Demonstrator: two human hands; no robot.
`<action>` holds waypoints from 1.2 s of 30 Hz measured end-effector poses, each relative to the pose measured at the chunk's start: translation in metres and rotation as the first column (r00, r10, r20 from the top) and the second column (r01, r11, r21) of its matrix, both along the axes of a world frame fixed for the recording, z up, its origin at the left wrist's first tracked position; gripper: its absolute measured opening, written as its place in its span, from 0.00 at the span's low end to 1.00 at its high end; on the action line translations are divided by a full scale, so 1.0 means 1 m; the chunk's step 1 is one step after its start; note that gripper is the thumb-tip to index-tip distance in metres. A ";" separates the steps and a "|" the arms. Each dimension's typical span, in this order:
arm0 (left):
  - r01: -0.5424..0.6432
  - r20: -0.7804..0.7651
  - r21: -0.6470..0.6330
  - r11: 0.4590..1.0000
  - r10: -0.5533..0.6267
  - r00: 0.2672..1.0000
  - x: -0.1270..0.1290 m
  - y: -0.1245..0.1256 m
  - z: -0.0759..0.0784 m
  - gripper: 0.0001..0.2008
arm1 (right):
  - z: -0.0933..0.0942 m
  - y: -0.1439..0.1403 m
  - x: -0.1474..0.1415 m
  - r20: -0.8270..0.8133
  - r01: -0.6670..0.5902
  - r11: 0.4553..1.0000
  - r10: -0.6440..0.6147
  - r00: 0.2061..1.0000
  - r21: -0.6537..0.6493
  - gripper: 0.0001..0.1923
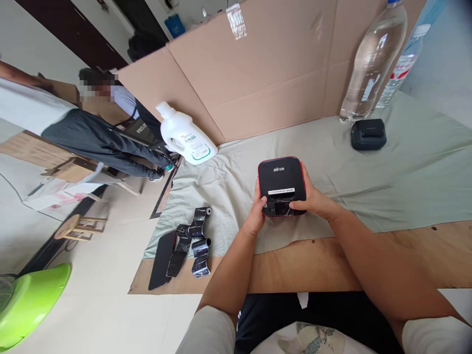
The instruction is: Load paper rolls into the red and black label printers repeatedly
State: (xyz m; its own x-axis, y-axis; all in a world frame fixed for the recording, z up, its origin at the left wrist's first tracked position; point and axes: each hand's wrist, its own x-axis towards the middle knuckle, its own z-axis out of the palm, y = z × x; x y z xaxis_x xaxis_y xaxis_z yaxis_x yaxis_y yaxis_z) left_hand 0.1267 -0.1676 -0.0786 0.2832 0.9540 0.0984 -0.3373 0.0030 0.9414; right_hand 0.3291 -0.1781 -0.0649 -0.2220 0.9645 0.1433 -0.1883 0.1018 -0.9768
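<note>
Both my hands hold a black box-shaped device with a red edge, which looks like a small label printer [282,178], over the cloth-covered table. My left hand [255,214] grips its left side, thumb on the near left corner. Around the right side curls my right hand [310,196], its thumb on the shiny black film [283,207] at the front slot. The fingers under the printer are hidden. To the left lie crumpled, partly unrolled black ribbon rolls [199,222], [201,255] beside a flat black panel [162,260].
A white detergent bottle [190,140] and a cardboard wall [273,69] stand at the back. Two water bottles [374,69], [403,66] and a small black case [368,134] are at the back right. Beyond the table's left edge are people [92,132], a stool [79,227] and a green tub [37,300].
</note>
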 end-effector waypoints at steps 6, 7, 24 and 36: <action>-0.088 -0.045 0.046 0.995 0.090 0.995 -0.001 0.002 0.013 0.42 | -0.003 0.001 -0.001 -0.004 -0.008 0.998 0.008 1.000 0.070 0.65; -0.099 -0.045 0.055 0.994 0.102 0.994 -0.001 0.001 0.014 0.43 | -0.003 0.001 -0.001 0.005 -0.012 0.996 0.011 1.000 0.086 0.65; -0.004 -0.007 0.066 0.998 0.004 1.000 -0.005 0.001 0.011 0.45 | -0.002 0.001 0.002 -0.012 -0.065 0.995 0.066 0.998 0.077 0.64; -0.176 -0.289 0.081 0.981 0.192 0.938 -0.005 0.003 0.007 0.29 | -0.008 0.006 -0.004 0.004 0.044 0.992 -0.044 0.999 -0.119 0.54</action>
